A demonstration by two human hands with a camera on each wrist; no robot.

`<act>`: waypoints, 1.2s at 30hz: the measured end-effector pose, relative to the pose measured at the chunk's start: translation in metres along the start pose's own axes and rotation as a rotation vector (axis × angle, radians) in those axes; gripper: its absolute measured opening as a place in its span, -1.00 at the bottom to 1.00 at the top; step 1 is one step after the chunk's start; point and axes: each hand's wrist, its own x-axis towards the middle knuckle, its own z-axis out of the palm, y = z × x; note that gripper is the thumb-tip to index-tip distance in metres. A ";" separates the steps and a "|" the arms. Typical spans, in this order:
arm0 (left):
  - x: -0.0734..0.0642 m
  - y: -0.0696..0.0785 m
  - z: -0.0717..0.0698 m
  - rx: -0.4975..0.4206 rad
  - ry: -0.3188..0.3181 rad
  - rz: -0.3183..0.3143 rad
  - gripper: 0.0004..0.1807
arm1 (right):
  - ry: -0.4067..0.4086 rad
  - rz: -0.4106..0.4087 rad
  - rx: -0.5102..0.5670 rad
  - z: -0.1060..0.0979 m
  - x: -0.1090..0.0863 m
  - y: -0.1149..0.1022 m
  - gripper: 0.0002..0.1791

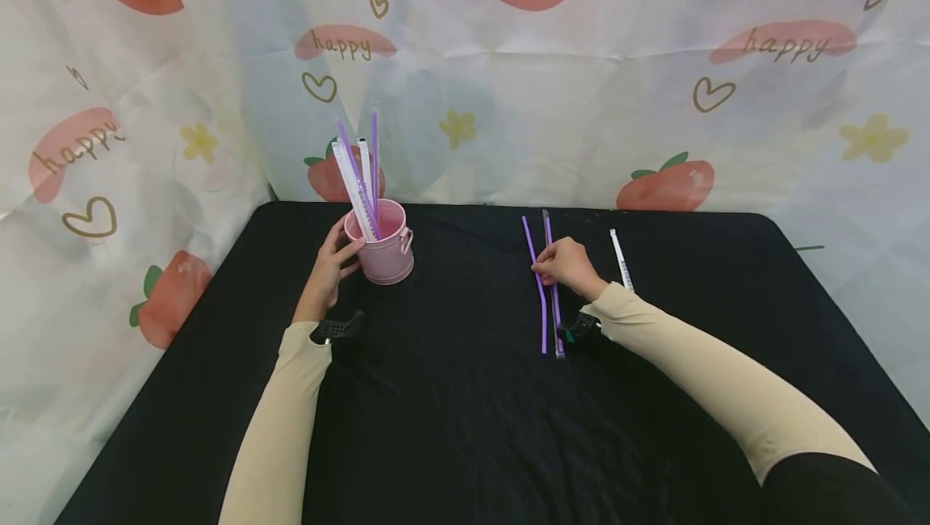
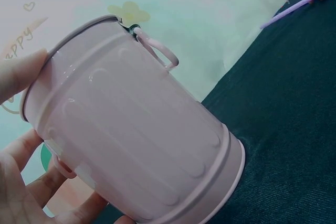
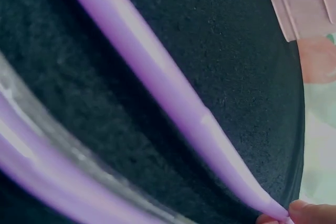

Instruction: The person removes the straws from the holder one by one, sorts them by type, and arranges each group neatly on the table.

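Observation:
On the left, a small pink metal bucket (image 1: 388,265) stands on the black-covered table. My left hand (image 1: 328,270) grips its left side, thumb at the rim and fingers against the wall in the left wrist view. Several straws stand in the bucket, some purple (image 1: 374,153), some in white paper wrappers (image 1: 350,182). My right hand (image 1: 570,266) pinches a bare purple straw (image 3: 157,66) between thumb and fingertips. Just right of it lies a purple straw in a clear wrapper (image 1: 556,311), partly under the hand in the head view.
Farther right lies a white paper-wrapped straw (image 1: 620,254), its near end hidden by my right sleeve (image 1: 697,347). A printed cloth backdrop (image 1: 538,129) rises behind the table's far edge. The bucket has small side handles (image 2: 163,51).

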 end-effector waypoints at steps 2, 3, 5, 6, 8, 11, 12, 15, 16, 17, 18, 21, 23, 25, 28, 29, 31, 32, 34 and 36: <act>0.000 0.000 0.000 -0.006 0.000 0.002 -0.35 | 0.016 -0.003 -0.024 0.000 0.001 -0.002 -0.83; 0.000 0.000 0.000 -0.003 -0.001 0.002 -0.35 | 0.020 -0.005 -0.034 0.000 0.001 -0.003 -0.83; 0.000 0.001 0.000 -0.002 -0.002 -0.003 -0.35 | 0.031 -0.009 -0.056 -0.001 0.001 -0.005 -0.83; -0.001 0.001 0.000 -0.002 -0.005 -0.005 -0.34 | 0.034 -0.005 -0.070 -0.001 0.001 -0.005 -0.84; -0.002 0.003 0.000 -0.004 -0.011 -0.012 -0.34 | 0.034 -0.001 -0.096 -0.002 0.002 -0.006 -0.84; -0.006 0.009 0.002 -0.007 -0.021 -0.017 -0.32 | 0.029 0.008 -0.132 -0.001 0.003 -0.006 -0.85; -0.008 0.012 0.003 -0.005 -0.023 -0.018 -0.32 | 0.028 0.010 -0.142 -0.001 0.003 -0.006 -0.86; -0.013 0.019 0.005 0.006 -0.030 -0.016 -0.32 | 0.020 0.000 -0.157 0.000 0.005 -0.004 -0.86; -0.015 0.021 0.006 0.008 -0.031 -0.016 -0.32 | 0.019 -0.003 -0.161 0.000 0.005 -0.004 -0.87; -0.016 0.022 0.007 0.007 -0.031 -0.016 -0.32 | 0.019 -0.002 -0.166 0.000 0.006 -0.004 -0.87; -0.016 0.023 0.007 0.009 -0.032 -0.016 -0.32 | 0.018 -0.004 -0.171 0.000 0.006 -0.004 -0.88; -0.017 0.024 0.007 0.006 -0.032 -0.014 -0.32 | 0.013 -0.006 -0.189 0.000 0.006 -0.005 -0.88; -0.017 0.023 0.008 0.002 -0.033 -0.012 -0.33 | 0.009 -0.004 -0.195 -0.002 0.004 -0.006 -0.87; -0.017 0.023 0.008 0.000 -0.034 -0.009 -0.33 | 0.002 -0.008 -0.186 -0.004 0.002 -0.006 -0.85; -0.016 0.022 0.008 -0.003 -0.033 -0.008 -0.33 | -0.014 -0.020 -0.146 -0.009 -0.001 -0.006 -0.83; -0.016 0.022 0.008 -0.003 -0.033 -0.009 -0.33 | -0.022 -0.026 -0.128 -0.011 -0.002 -0.006 -0.82; -0.015 0.022 0.007 -0.003 -0.032 -0.011 -0.32 | -0.038 -0.036 -0.083 -0.014 -0.003 -0.007 -0.81; -0.015 0.022 0.007 -0.005 -0.031 -0.013 -0.33 | -0.047 -0.038 -0.062 -0.016 -0.004 -0.008 -0.81; -0.015 0.022 0.007 -0.006 -0.029 -0.015 -0.33 | -0.061 -0.048 -0.030 -0.019 -0.005 -0.010 -0.79; -0.015 0.022 0.007 -0.008 -0.027 -0.016 -0.33 | -0.068 -0.060 -0.013 -0.021 -0.006 -0.013 -0.76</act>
